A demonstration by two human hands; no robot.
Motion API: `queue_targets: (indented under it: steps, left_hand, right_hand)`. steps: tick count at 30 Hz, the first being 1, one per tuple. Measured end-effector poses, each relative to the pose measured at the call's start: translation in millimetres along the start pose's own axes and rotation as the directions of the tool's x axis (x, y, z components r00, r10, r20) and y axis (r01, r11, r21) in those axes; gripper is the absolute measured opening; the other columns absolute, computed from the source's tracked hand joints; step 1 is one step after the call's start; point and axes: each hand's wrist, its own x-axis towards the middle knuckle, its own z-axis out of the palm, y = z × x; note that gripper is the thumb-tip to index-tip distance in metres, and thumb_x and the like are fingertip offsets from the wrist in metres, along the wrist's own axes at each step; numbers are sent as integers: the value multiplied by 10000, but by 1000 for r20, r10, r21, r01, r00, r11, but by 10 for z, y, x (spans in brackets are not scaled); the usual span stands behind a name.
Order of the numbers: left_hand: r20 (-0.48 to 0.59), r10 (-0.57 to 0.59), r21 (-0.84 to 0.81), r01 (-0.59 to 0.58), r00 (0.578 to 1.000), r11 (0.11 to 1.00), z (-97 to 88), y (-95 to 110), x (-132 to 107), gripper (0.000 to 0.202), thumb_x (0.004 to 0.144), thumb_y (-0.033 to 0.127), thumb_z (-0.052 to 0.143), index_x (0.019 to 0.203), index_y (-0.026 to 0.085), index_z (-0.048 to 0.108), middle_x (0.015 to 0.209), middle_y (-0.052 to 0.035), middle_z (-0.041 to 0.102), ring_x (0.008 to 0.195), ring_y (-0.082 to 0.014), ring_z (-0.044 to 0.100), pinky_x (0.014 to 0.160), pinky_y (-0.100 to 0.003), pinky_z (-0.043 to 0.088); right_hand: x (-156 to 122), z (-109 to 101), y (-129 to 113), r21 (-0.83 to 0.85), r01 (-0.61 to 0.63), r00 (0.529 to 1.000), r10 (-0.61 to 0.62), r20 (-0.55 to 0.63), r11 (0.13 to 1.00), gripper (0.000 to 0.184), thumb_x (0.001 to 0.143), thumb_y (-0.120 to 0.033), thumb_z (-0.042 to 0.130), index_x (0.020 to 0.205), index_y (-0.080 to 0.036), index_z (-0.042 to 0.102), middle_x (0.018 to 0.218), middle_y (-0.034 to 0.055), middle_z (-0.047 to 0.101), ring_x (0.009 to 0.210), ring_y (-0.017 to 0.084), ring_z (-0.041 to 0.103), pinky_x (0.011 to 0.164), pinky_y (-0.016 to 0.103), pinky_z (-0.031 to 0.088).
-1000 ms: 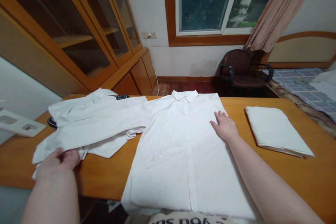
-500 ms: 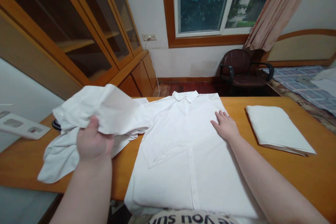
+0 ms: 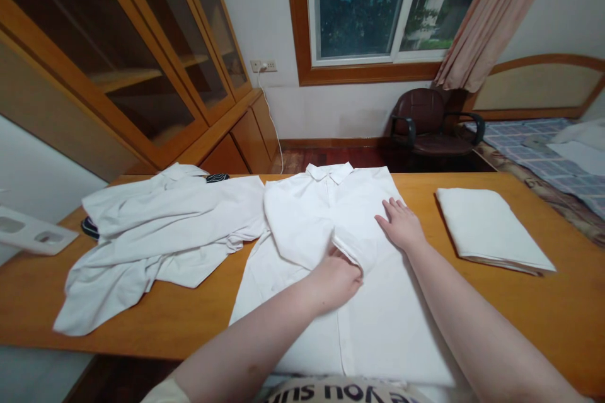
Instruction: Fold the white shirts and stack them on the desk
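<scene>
A white collared shirt lies front up on the wooden table, its collar at the far edge and its hem at my body. My left hand is over the middle of the shirt, closed on the cuff end of the shirt sleeve, which is folded across the chest. Some of its fingertips are hidden by the cuff. My right hand rests flat on the shirt's right side below the shoulder, fingers stretched out. Left of the shirt is a loose, crumpled white garment.
A folded white cloth lies on the table to the right. At the left edge is a white slotted object. Dark striped pieces show beside the crumpled garment. Beyond the table stand a glass-door cabinet, a brown armchair and a bed.
My left hand has brought the sleeve from the left side over onto the shirt front. The crumpled garment behind it is now uncovered. My right hand has stayed in place.
</scene>
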Motion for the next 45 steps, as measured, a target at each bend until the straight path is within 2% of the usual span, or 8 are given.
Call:
queue_targets:
  steps: [5,9,13,20,29,34,37,45]
  left_hand:
    - [88,215,-61,-211,973,976,-137,-93,-246,453,785,209,585,1226,312,567,1377,3,499,1290,-224,410,1071,-374,314]
    - [-76,-194,12,196,978,981,-385,-557,-541,548,761,53,435,1244,279,564,1288,-12,576,1180,-177,518,1046,-313,353]
    - [-328,-662,64,715,674,696,-584,-1180,-839,541,717,88,521,1252,160,555,1329,-144,520,1225,-304,473,1053,-429,326]
    - [-166,-917,-724,586,363,363,-812,-1869,-657,434,781,267,562,1199,153,550,1119,-132,650,961,-213,646,801,-304,506]
    - [-229,-891,-642,627,392,440,-1016,-2232,-65,161,765,292,597,793,135,619,771,-93,686,751,-214,647,664,-289,487]
    - [-474,-807,-443,697,353,565,-1205,-2303,34,201,829,327,521,941,170,578,1027,-133,646,1035,-288,565,839,-354,416]
    - [-561,-720,-221,764,409,606,-1227,-2337,71,235,875,343,447,1004,182,559,1107,-152,603,1081,-296,539,872,-374,397]
    - [-475,-750,-56,834,461,548,-944,-2441,88,358,822,305,521,1112,99,562,1114,-209,600,1045,-312,574,866,-374,424]
  right_hand:
    - [1,-13,13,1,6,1000,-6,-4,1000,597,908,-503,351,1353,-120,458,1422,135,422,1333,274,330,1077,405,273]
    - [9,-20,20,9,10,1000,-10,5,1000,574,907,-487,357,1337,-126,478,1412,126,438,1324,271,346,1073,409,283]
    - [4,-33,6,14,11,1000,-11,-1,1000,546,905,-463,369,1317,-129,498,1399,123,455,1310,273,370,1070,406,291]
    - [-4,-20,12,37,6,1000,-5,-14,999,542,904,-457,372,1313,-126,500,1394,125,460,1314,269,363,1076,411,287]
    - [-15,-66,-27,47,-6,1000,8,-25,999,522,901,-420,387,1307,-115,513,1388,130,466,1297,271,391,1070,402,297]
    - [-14,-48,-28,35,-2,999,3,-45,999,509,901,-417,381,1301,-132,516,1384,112,476,1296,261,394,1065,397,302]
    - [-17,-51,-35,40,-6,999,8,-46,999,509,900,-415,379,1296,-130,522,1376,111,486,1293,259,397,1066,391,303]
    - [-26,-59,-43,58,-15,998,18,-54,998,506,898,-409,386,1297,-128,520,1379,116,480,1294,262,393,1073,390,292]
